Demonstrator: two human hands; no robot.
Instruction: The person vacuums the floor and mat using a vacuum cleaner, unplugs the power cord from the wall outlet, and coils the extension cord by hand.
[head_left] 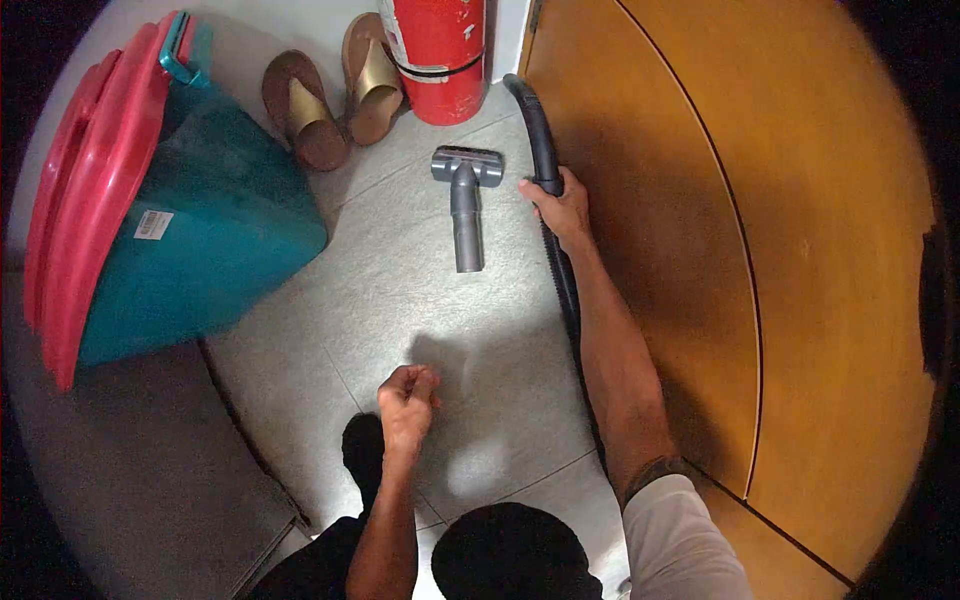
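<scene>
The black hose (pixel 541 135) is gripped by the right fingers (pixel 575 184), arm (pixel 622 350) extended; the left fingers (pixel 424 383) are curled narrowly inward.

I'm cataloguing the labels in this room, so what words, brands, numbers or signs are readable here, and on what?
None can be read.
Sticker on the teal bin: barcode-like dark print, too small and blurred to read.
White label on the red cylinder: too blurred to read.
Black hose and grey nozzle: no text can be made out.
</scene>
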